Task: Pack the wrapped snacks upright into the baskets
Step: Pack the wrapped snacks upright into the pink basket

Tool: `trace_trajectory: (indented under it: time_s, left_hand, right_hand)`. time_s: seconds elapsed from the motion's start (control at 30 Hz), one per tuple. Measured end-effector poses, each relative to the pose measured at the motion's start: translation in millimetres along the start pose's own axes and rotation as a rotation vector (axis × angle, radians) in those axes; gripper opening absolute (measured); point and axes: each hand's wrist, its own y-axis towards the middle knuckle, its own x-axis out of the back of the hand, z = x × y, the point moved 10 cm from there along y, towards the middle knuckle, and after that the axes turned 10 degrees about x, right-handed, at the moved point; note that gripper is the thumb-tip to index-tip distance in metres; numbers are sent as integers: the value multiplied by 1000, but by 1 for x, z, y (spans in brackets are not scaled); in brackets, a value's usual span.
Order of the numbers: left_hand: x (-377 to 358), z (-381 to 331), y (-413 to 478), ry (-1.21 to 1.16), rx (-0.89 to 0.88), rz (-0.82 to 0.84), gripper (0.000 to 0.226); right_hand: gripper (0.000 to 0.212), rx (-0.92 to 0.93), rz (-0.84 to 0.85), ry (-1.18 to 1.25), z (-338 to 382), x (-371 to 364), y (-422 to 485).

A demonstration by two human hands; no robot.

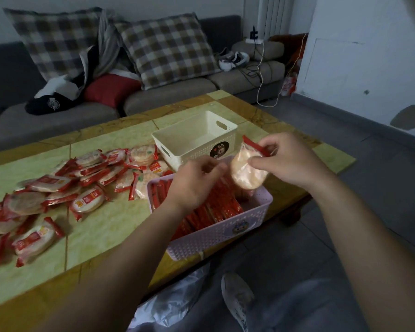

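As the pink basket fills: the pink basket [216, 238] sits at the near edge of the surface [110, 226], crammed with packed snacks [216, 209] standing on edge in red rows, so room is tight.
Right hand: the right hand [288, 164] pinches the held snack [247, 174] by its red end seal. The round packet therefore hangs upright over the basket's far right corner, ready to go in edge-first.
Left hand: the left hand [194, 185] hovers over the packed rows with fingers curled down, probably to keep a gap open. Whether it grips a packet, I cannot tell.
White basket: the white basket [189, 153] stands just behind the pink one and looks empty, likely next in turn.
Loose snacks: the loose snacks [58, 188] lie heaped flat on the left, within the left hand's reach.
Stage: first basket nearly full, with many packets left.
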Motion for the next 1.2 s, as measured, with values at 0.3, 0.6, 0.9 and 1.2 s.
trace_trajectory:
  time_s: [0.3, 0.6, 0.9, 1.2]
  left_hand:
    - [-23, 4, -9, 463, -89, 70, 29]
    - [-21, 3, -7, 367, -35, 92, 16]
    - [78, 43, -29, 292, 114, -148, 10]
    - [172, 184, -22, 468, 483, -161, 20]
  right_hand:
    - [44, -57, 386, -325, -1, -64, -12]
    - [22, -118, 559, -638, -5, -98, -17]
    - [31, 135, 248, -337, 96, -108, 21]
    - [49, 274, 777, -443, 147, -290, 105]
